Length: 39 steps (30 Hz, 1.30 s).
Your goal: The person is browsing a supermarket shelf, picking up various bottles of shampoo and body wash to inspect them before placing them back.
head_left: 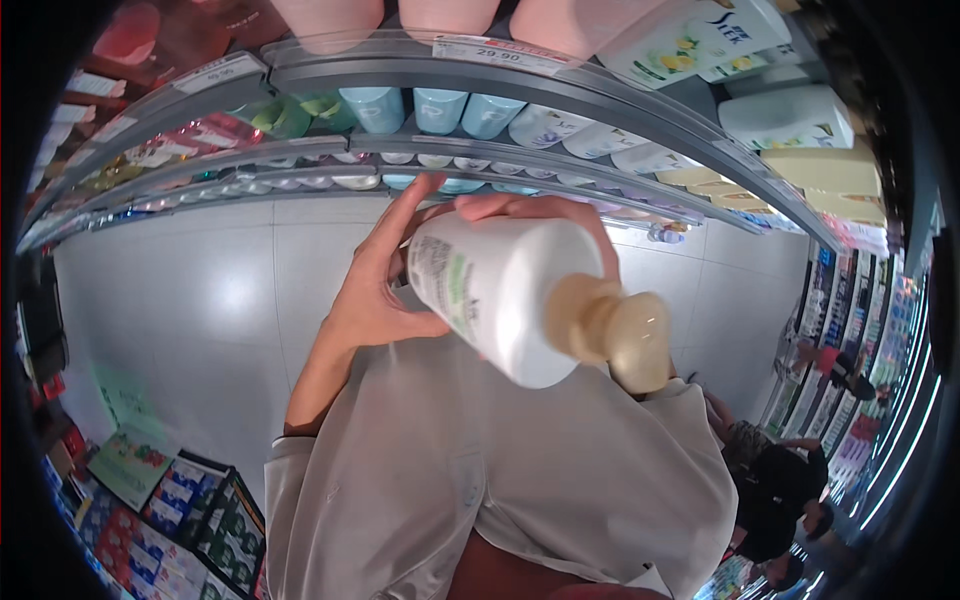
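A white plastic pump bottle [495,292] with a beige-gold pump head is tilted in front of my chest, its pump towards the lower right. It bears a printed label with a green band and is somewhat blurred. My right hand [540,206] grips it from the far side, fingers over its upper edge; the palm is hidden behind it. My left hand [375,289] is cupped around the base end, thumb at the lower edge and index finger stretched out above. Before me, shelves hold pink bottles [450,15], light blue bottles [439,111] and white printed bottles [551,124].
A grey shelf edge [480,79] with price tags curves across close in front. Lower shelves [300,180] hold more bottles. Boxed goods [176,495] stand at the lower left. Several people [780,480] are at the lower right, near further stocked shelves [840,322].
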{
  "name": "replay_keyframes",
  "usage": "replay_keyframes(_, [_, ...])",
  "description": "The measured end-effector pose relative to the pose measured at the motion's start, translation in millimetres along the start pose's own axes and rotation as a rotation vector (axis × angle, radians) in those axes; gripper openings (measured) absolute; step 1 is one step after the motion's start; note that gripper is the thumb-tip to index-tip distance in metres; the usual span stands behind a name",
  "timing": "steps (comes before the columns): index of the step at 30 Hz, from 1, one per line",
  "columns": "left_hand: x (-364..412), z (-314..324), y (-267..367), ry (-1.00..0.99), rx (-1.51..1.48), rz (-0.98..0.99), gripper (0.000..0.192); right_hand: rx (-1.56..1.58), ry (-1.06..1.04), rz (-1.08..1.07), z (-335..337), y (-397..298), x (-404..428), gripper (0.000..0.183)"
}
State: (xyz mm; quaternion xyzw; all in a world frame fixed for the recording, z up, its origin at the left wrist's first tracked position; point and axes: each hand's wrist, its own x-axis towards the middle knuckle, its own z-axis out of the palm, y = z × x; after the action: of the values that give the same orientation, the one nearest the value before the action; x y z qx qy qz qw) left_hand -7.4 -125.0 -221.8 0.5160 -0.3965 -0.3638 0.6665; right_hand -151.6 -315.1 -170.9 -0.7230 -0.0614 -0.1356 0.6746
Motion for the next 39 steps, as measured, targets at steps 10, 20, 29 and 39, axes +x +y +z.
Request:
replay_keyframes(10, [9,-56,3,-0.053,0.092,0.044,0.06,-0.8,1.361,-0.367,-98,-76,-12,0.074])
replay_keyframes(20, [-19,-83,-8,0.022,0.072,-0.025,0.065,-0.764,1.482,-0.412,-120,-39,35,0.081])
replay_keyframes(29, [-48,-86,-21,0.181,0.034,-0.099,0.07,-1.021,1.439,-0.311,-140,-25,49,0.05])
replay_keyframes(39, [-36,-76,-20,0.208,0.147,-0.012,0.063,-1.144,1.482,-0.05,-141,-22,40,0.082])
